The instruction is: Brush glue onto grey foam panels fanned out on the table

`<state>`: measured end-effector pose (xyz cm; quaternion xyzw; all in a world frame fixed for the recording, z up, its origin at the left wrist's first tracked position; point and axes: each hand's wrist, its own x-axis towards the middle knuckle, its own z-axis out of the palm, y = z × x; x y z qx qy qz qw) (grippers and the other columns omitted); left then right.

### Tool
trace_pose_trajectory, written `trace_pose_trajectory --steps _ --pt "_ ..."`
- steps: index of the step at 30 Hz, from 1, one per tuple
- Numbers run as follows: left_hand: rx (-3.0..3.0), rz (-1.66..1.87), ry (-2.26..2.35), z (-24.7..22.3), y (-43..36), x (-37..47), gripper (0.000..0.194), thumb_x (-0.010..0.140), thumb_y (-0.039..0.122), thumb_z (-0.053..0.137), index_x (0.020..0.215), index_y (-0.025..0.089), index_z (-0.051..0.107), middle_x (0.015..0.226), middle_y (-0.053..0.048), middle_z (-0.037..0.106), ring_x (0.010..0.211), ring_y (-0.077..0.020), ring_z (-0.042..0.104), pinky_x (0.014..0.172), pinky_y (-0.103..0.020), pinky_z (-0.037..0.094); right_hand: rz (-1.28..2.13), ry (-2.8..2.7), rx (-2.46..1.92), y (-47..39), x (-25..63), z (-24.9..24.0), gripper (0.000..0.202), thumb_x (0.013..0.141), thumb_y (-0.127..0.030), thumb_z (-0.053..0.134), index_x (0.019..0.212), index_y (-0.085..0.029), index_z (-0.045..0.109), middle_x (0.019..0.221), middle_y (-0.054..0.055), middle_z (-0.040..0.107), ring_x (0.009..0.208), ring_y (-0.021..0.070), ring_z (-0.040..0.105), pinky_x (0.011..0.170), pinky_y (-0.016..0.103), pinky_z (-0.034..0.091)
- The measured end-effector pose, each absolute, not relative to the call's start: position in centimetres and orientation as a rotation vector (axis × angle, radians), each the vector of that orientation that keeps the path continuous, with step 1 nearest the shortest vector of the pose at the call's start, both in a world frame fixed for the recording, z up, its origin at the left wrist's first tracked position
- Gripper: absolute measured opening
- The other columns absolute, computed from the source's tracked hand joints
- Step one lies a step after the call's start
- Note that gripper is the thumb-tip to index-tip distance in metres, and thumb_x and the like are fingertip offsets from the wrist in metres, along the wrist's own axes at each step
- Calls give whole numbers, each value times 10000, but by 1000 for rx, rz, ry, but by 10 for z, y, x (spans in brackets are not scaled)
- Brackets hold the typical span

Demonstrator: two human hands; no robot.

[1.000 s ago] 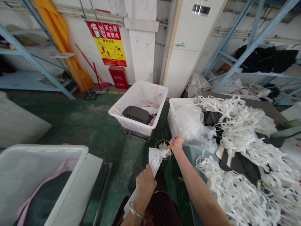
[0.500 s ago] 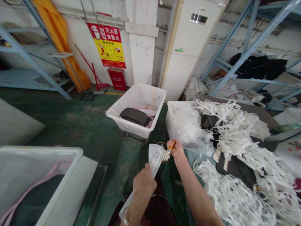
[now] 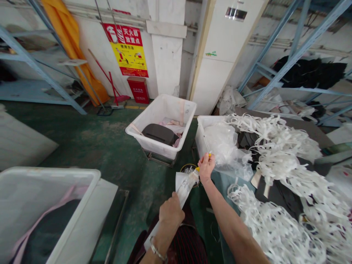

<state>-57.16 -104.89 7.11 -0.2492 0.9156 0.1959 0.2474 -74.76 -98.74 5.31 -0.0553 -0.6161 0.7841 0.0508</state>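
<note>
Shows green floor (image 3: 85,145) across the left and centre, in nearly the same view as half a second ago, framed slightly differently. Has, at right, a table (image 3: 223,183) heaped with tangled white fabric strips (image 3: 286,223). Includes, at lower left, a large white plastic tub (image 3: 95,176) holding dark and pink material, seen a little farther right than before. Also shows a second tub (image 3: 190,110) beyond the hands, with a dark grey moulded piece (image 3: 158,133) inside, and beside it a third tub (image 3: 201,137) filled with clear plastic film (image 3: 220,143).

Grips a long white sheet strip (image 3: 180,183) in the left hand (image 3: 172,212), fingers curled closed around its middle, much as before, with the wider end pointing away. Closes the right hand (image 3: 206,168) tightly around a yellow-handled brush (image 3: 194,176); before, held it with the handle upright and the bristles lower at the strip's edge. Now tilts it flatter, bristles at the strip's far end, above a yellow-rimmed round container (image 3: 182,167). Cannot tell whether bristles and strip touch.
</note>
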Motion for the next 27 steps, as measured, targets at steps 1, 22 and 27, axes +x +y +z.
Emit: trace_pose_trajectory --steps 1,22,27 --pt "-687 523 2485 70 -1051 -572 485 740 111 467 1225 101 460 998 -174 664 967 -287 642 808 -393 495 2423 -1896 -97 -991 -741 53 329 841 -510 514 784 -231 349 544 -114 412 386 35 350 367 149 284" --pt "-729 551 2401 63 -1056 -574 424 732 171 503 1153 125 499 1029 -177 656 982 -286 636 821 -386 487 2587 -1895 -89 -1010 -729 41 366 821 -523 528 750 -238 310 510 -127 293 381 39 264 345 136 224" --pt "-691 557 2407 64 -1058 -573 450 727 176 512 1173 120 489 1037 -181 655 984 -294 635 817 -402 488 2614 -2016 -74 -1012 -729 42 404 789 -535 558 718 -237 295 495 -124 307 375 41 277 335 146 224"
